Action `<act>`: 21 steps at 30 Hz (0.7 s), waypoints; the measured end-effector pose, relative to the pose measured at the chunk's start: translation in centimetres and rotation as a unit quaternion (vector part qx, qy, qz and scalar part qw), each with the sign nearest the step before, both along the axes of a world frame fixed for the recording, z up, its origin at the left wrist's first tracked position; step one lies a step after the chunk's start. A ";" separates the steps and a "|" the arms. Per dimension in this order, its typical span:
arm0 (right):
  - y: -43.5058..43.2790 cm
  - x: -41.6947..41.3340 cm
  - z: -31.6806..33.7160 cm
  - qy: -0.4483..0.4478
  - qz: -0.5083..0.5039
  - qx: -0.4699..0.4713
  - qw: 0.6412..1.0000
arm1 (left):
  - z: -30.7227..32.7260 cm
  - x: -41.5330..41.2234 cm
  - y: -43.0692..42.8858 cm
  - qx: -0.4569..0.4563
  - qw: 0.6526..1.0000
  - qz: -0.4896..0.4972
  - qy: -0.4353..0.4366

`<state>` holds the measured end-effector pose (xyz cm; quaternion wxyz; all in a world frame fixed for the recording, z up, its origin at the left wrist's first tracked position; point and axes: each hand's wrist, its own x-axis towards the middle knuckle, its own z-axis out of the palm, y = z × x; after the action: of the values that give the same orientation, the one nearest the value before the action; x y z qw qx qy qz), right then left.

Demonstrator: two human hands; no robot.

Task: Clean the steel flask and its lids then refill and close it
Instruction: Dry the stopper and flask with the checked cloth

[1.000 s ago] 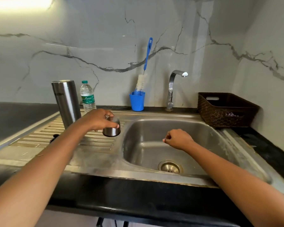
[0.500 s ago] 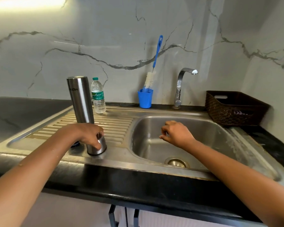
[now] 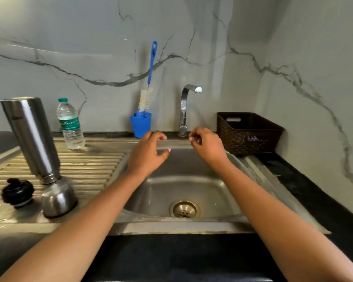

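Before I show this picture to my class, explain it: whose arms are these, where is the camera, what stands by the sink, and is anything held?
There is no machine: these are a person's bare arms, filmed by a wide-angle camera worn on the head, looking down. The left hand and right hand hover over the sink, fingers loosely curled, holding nothing. On the ribbed drainboard the steel flask stands mouth down, with its steel cup lid and black stopper nearer the camera. Behind are a water bottle, a blue cup holding a bottle brush, the tap and a brown basket.
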<state>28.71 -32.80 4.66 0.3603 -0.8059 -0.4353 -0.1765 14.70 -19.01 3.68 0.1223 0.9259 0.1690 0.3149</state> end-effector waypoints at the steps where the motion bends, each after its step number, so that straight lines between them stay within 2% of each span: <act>1: 0.0 0.0 0.0 0.000 0.015 0.012 1.000 | 0.1 0.5 0.3 0.022 0.994 -0.009 0.103; 2: 0.0 0.0 -0.3 0.018 0.045 -0.051 0.997 | 0.4 0.9 0.2 0.016 0.969 -0.005 0.245; 3: 0.1 0.0 -0.8 0.046 0.071 -0.177 0.981 | 0.4 1.5 0.2 0.000 0.935 0.019 0.353; 4: -0.1 0.1 -1.4 0.065 0.073 -0.294 0.951 | 0.3 1.9 0.1 -0.016 0.926 0.043 0.374; 5: -0.3 0.6 -1.7 0.062 0.047 -0.333 0.940 | 0.4 2.8 0.1 -0.034 0.942 0.060 0.329; 6: -0.7 1.3 -1.4 0.055 0.010 -0.292 0.955 | 0.6 3.6 -0.2 -0.057 0.969 0.063 0.232; 7: -1.3 2.1 -0.3 0.047 -0.029 -0.205 0.977 | 0.8 4.6 -0.6 -0.090 0.982 0.054 0.155; 8: -1.8 3.1 0.7 0.030 -0.072 -0.122 0.989 | 1.0 5.5 -1.3 -0.135 0.982 0.036 0.128; 9: -2.4 4.0 1.6 -0.001 -0.113 -0.079 0.990 | 1.3 6.2 -1.9 -0.184 0.974 0.011 0.131; 11: -3.8 6.4 2.9 -0.034 -0.181 -0.080 0.980 | 2.0 8.2 -3.3 -0.291 0.946 -0.032 0.136; 14: -6.1 10.4 3.3 -0.010 -0.221 -0.210 0.952 | 3.1 11.4 -6.0 -0.468 0.875 -0.073 0.101; 16: -7.5 11.9 3.2 0.008 -0.197 -0.281 0.939 | 3.4 13.8 -7.9 -0.534 0.836 -0.089 0.085; 21: -9.2 10.8 2.6 -0.042 -0.100 -0.252 0.962 | 3.2 18.7 -11.7 -0.661 0.743 -0.106 0.027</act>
<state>39.49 -41.98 7.24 0.1071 -0.9019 -0.3977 -0.1300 33.44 -30.74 6.92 0.7314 0.6333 0.2383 0.0844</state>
